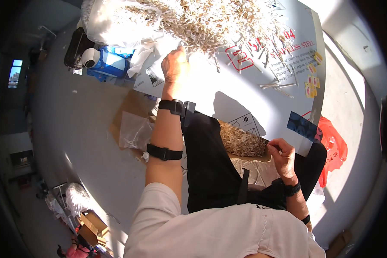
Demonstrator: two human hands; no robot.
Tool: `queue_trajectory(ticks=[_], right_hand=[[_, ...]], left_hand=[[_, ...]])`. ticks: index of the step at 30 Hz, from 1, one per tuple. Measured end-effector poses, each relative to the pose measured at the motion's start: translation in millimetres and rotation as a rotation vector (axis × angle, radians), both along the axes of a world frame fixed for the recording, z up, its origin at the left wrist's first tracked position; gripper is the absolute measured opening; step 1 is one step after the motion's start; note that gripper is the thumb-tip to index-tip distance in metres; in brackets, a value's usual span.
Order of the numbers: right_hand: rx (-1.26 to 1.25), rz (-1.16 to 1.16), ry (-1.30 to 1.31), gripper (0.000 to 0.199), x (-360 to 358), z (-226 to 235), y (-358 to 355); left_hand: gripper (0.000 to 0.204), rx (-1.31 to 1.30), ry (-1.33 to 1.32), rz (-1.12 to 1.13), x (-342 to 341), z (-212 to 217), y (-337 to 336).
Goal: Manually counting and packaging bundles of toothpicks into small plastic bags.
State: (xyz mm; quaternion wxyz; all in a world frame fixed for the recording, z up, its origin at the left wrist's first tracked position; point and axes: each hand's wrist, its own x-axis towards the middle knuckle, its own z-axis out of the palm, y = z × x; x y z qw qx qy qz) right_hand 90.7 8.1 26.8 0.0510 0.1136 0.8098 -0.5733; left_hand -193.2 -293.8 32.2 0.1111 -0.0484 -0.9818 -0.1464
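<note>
A large heap of cotton swabs point(210, 26), thin pale sticks with white tips, covers the far part of the table point(202, 92). At its near left edge my left hand point(175, 66) reaches out with curled fingers, touching thin white plastic point(164, 46). Glare hides what these fingertips hold, if anything. My right hand point(283, 157) is near my lap at the table's front edge, thumb and fingers pressed together; their contents are too small to tell. Beside it, an open cardboard box point(241, 157) full of swabs point(244, 142) sits partly under the table edge.
Several loose swabs point(284, 86) and small yellow-white labels point(311, 86) lie on the right. A dark blue card point(303, 124) is at the front edge, above a red plastic bag point(332, 148). At left stand a blue container with white cap point(109, 63) and a black object point(77, 48).
</note>
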Motion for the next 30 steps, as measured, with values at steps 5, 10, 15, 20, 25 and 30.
queue_trajectory(ticks=[5,10,15,20,25,30], right_hand=[[0.002,-0.029,0.000,0.005,5,-1,3],[0.016,-0.036,-0.026,0.003,6,3,1],[0.018,-0.004,-0.024,0.003,7,5,1],[-0.105,-0.020,-0.060,0.007,4,2,2],[-0.836,-0.131,-0.211,0.079,-16,17,0],[-1.311,-0.198,-0.342,0.063,-31,11,-11]], left_hand=[[0.026,-0.092,0.118,0.174,8,-29,-68],[0.018,-0.119,0.371,-0.174,14,-71,-86],[0.011,0.126,0.321,-0.038,2,-68,-85],[0.013,0.232,0.628,0.054,14,-33,-76],[0.018,0.212,0.514,-0.434,96,26,36],[0.017,-0.010,0.299,-0.967,204,18,120]])
